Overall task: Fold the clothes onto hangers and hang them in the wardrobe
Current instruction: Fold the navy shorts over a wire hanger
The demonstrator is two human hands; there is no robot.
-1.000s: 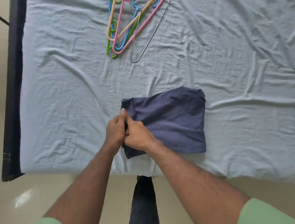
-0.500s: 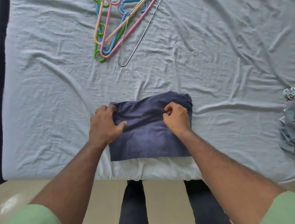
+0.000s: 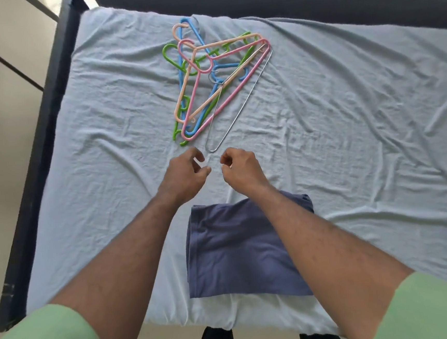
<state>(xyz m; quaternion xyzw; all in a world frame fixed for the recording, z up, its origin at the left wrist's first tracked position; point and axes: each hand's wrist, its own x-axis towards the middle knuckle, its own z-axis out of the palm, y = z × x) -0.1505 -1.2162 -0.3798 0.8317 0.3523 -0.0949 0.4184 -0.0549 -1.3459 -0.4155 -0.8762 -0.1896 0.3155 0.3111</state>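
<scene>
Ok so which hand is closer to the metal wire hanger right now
Right, narrowly. The right hand hovers just below and right of the wire hanger's near tip; the left hand sits below and left of it. Neither touches it.

A folded navy garment [image 3: 240,251] lies flat behind the fingers [image 3: 198,155]; tangled coloured hangers [image 3: 209,84] sprawl just beyond the fingertips.

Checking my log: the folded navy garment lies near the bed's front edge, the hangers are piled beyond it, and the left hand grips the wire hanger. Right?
Not quite. In the head view the left hand holds nothing; it hovers just short of the wire hanger. The rest stands.
</scene>
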